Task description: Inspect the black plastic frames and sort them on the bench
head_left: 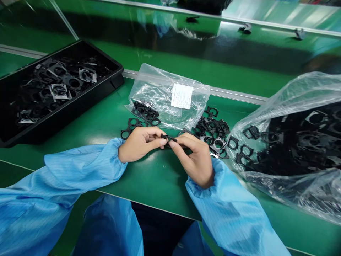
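Between my two hands, above the green table, is a small black plastic part [168, 138], seen nearly edge-on. My left hand [144, 142] pinches its left end between thumb and fingers. The right end is gripped by my right hand [194, 153], with the thumb in front. My fingers cover much of the part. Just beyond my left hand lie black square frames with round holes [133, 122]. Past my right hand is a heap of similar black frames [213, 128], a few with silvery faces.
A clear labelled bag [160, 85] lies behind my hands, black rings beside its opening. On the left stands a black bin [106, 83] of black and silvery parts. A large clear bag [247, 117] on the right holds many black parts. A metal rail [239, 95] runs behind.
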A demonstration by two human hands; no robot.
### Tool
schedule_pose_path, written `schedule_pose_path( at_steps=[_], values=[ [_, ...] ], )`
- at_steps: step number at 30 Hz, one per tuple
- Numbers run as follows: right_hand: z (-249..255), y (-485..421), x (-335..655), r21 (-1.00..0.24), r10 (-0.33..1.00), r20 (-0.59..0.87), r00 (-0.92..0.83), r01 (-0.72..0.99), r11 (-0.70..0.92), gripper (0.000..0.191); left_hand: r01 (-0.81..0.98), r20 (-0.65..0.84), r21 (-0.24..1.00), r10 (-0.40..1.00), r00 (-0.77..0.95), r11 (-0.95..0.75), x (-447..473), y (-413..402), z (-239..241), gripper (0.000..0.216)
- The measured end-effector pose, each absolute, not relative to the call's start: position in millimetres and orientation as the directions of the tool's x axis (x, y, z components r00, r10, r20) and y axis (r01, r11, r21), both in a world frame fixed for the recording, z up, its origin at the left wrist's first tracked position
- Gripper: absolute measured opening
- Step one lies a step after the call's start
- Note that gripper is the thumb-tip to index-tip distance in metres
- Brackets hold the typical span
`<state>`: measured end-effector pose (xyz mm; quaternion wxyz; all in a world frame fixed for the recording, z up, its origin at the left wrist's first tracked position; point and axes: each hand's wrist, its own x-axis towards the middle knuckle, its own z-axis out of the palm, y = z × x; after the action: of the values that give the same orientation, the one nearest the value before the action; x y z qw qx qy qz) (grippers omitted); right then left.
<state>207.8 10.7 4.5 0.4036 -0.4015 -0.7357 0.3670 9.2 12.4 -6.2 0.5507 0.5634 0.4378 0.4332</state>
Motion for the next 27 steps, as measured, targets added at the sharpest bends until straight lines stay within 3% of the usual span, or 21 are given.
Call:
schedule_pose_path(
  at_steps=[13,27],
  values=[
    [4.9,14.2,209.1,-0.908,0.899,0.263,-0.35,0.226,0.353,0.023,0.012,-0.078,0.997,0.971,0.225,0.078,8.4,14.5,-6.0,0.037],
    [10.3,12.6,208.1,-0.93,0.909,0.222,-0.353,0.204,0.306,0.031,0.004,-0.073,0.997,0.938,0.339,0.076,5.2,14.9,-6.3,0.045]
  ],
)
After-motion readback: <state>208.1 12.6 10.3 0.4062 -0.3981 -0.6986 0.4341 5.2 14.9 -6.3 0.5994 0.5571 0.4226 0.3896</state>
